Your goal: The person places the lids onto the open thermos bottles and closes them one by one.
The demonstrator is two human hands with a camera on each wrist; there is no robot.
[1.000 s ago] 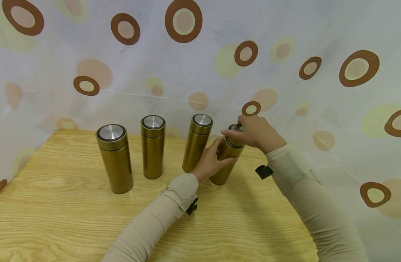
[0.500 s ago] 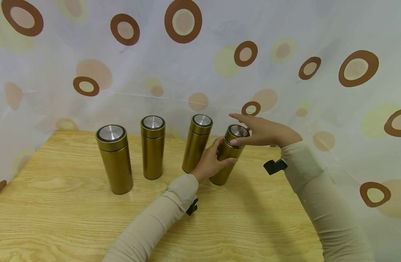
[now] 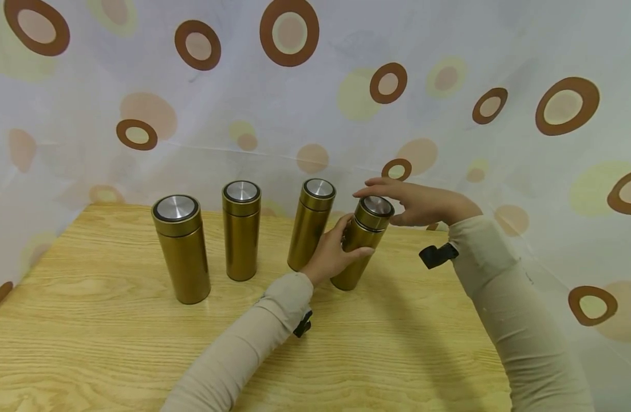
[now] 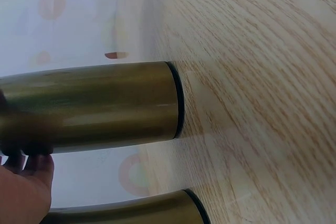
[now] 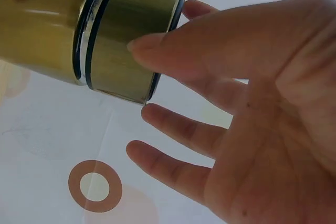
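Note:
In the head view my left hand (image 3: 328, 256) grips the body of the rightmost gold thermos bottle (image 3: 350, 276), thumb in front. The bottle stands upright on the wooden table. In the left wrist view its lower body (image 4: 105, 103) and dark base rim show, with the left fingertips at its side. My right hand (image 3: 426, 203) hovers at the bottle's lid (image 3: 374, 213), fingers spread over the far side. In the right wrist view the thumb overlaps the gold lid (image 5: 136, 40), while the other fingers stay extended. A silver ring (image 5: 90, 27) shows between lid and body.
Three similar gold bottles stand upright to the left: one close by (image 3: 311, 229), one further along (image 3: 241, 234) and one nearest the left (image 3: 184, 257). Behind the wooden table (image 3: 114, 343) hangs a white sheet (image 3: 217, 103) patterned with circles.
My right hand has let go of the lid and swung right with its fingers opening, then the fingers came back over the lid's top. The left hand holds still.

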